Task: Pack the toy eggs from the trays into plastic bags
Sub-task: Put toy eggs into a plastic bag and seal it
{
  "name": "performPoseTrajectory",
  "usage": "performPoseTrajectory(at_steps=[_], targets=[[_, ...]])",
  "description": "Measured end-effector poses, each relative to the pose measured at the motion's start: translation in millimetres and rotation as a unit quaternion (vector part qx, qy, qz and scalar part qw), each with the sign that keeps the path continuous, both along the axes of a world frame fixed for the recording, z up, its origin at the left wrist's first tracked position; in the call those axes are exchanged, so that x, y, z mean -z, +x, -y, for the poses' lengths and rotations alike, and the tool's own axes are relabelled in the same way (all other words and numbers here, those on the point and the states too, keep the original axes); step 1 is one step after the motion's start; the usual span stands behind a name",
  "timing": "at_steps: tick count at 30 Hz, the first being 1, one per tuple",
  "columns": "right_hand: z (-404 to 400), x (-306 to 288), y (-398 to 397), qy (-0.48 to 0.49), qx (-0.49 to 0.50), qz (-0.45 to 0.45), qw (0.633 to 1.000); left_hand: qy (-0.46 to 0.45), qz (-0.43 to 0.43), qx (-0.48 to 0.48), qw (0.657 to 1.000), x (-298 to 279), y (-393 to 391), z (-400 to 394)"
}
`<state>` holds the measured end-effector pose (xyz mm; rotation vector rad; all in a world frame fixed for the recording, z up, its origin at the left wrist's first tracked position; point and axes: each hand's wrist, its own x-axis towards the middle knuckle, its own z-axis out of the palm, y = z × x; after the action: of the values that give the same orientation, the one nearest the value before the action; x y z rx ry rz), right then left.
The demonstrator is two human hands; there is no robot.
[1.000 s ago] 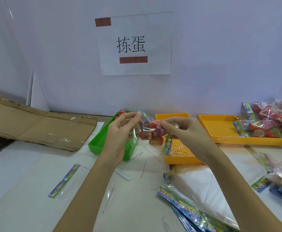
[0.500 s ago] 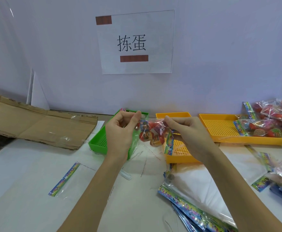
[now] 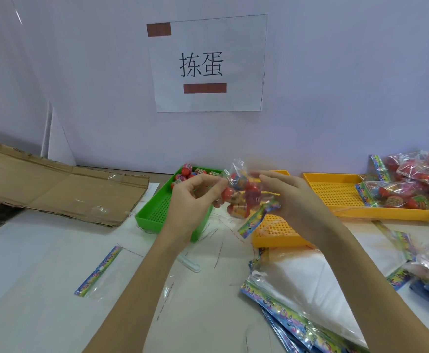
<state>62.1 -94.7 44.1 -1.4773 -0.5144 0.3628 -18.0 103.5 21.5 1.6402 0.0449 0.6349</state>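
I judge the step in hand to be closing a filled bag: my left hand and right hand each pinch the crinkled clear plastic bag of glossy red toy eggs, held above the perforated green plastic tray and the yellow perforated tray. Loose eggs remain at that green tray's 12 o'clock end. Next, I expect, comes sealing the printed strip and setting the bag toward 3 o'clock, beside the packed bags.

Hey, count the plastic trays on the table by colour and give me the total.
Green tray: 1
Yellow trays: 2
Total: 3
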Motion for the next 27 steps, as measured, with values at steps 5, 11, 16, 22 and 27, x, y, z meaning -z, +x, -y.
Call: performPoseTrajectory(at_steps=[5, 11, 16, 22, 27], targets=[[-9.0, 3.0, -9.4, -0.017, 0.04, 0.08, 0.996, 0.025, -0.028, 0.043, 0.998, -3.9, -3.5, -3.9], [-17.6, 8.3, -11.6, 0.05, 0.116, 0.044, 0.991, -0.011, -0.04, 0.034, 0.999, -2.4, -1.2, -3.6], [-19.9, 9.0, -12.2, 0.056, 0.131, 0.038, 0.989, -0.155, -0.05, 0.04, 0.986, 0.7, 1.7, 0.4], [-22.1, 8.9, -11.3, 0.053, 0.084, 0.029, 0.995, -0.173, -0.035, 0.04, 0.983, 1.2, 3.1, 4.5], [-20.6, 8.9, -12.2, 0.047, 0.085, 0.038, 0.995, -0.165, -0.032, 0.032, 0.985, 0.2, 1.3, 2.8]])
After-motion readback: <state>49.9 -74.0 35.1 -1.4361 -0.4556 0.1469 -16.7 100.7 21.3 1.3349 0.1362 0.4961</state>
